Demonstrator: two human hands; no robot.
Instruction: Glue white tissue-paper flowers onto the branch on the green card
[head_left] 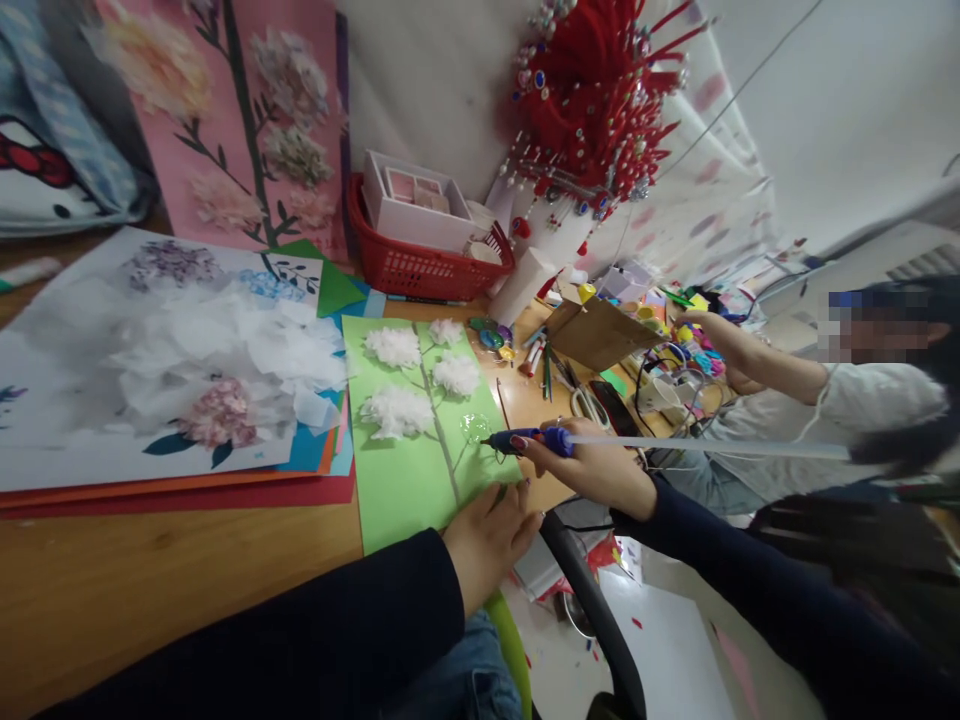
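My right hand (604, 470) is wrapped round a blue hot glue gun (555, 441), with a long translucent glue stick (712, 446) sticking out of its back. The gun's dark nozzle points at a round patch of clear glue (474, 428) on a light green sheet of paper (397, 505). My left hand (491, 535) lies flat on the sheet's near edge, fingers stretched out. White tissue-paper flowers (397, 412) stand on the sheet, several of them, along a grey-green stem (439, 430) with side branches.
Left of the sheet, white tissue paper (195, 350) lies on stacked coloured paper. Behind stand a red basket (420, 270) and a pink flower picture (240, 120). Pens, scissors (590, 408) and craft bits crowd the right. Another person (862, 400) sits beyond, arm over the table.
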